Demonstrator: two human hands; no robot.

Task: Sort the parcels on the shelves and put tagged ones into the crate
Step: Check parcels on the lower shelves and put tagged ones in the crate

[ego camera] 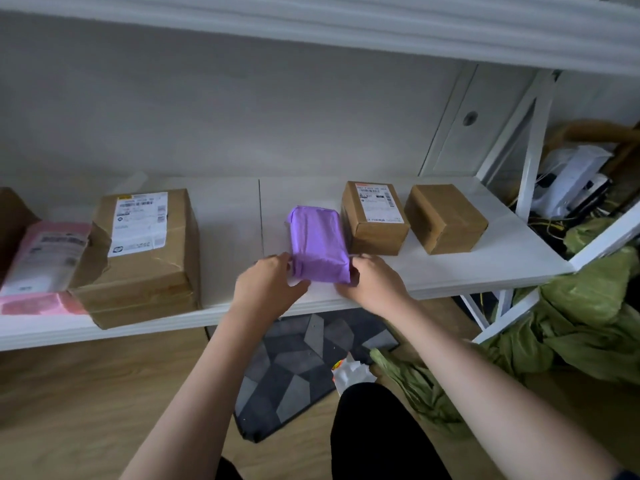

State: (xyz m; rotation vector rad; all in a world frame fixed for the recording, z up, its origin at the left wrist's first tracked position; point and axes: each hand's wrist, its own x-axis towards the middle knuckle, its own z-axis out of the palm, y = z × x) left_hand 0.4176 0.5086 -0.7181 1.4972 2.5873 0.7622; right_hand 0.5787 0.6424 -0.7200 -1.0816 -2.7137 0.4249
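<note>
A purple soft parcel (317,242) lies on the white shelf (485,271) near its front edge. My left hand (268,289) grips its near left corner and my right hand (372,285) grips its near right corner. No label shows on its top. To its right stands a small brown box with a label (374,220), then a plain brown box (445,218). At the left sit a large labelled brown box (145,254) and pink labelled mailers (45,258). No crate is in view.
An upper shelf (346,29) hangs overhead. Below are a wooden floor, a grey patterned mat (294,375) and green sacks (571,323). White devices and cables (571,181) lie right of the shelf frame.
</note>
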